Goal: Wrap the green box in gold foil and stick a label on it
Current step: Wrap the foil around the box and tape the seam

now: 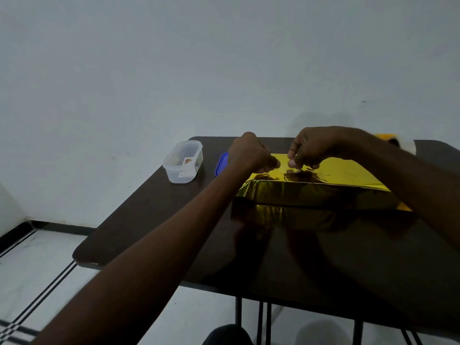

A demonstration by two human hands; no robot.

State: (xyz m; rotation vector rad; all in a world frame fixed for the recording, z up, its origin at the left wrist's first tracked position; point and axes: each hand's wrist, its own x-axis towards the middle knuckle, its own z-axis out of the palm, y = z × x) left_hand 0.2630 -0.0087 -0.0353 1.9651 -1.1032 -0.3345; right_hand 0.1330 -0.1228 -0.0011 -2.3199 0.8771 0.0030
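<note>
One clear plastic tub (183, 161) stood open at the far left of the bench (149, 220), holding a few small pale items too blurred to count, with one blue lid (221, 164) lying just beside it. One box wrapped in gold foil (316, 192) lay at the bench's middle; above its top, the left hand (249, 153) and right hand (308, 148), fingers curled, were pinching something too small to make out.

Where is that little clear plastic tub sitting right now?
In the head view, the clear tub stands lidless near the table's far left corner, left of its blue lid and the gold-wrapped box.
</note>
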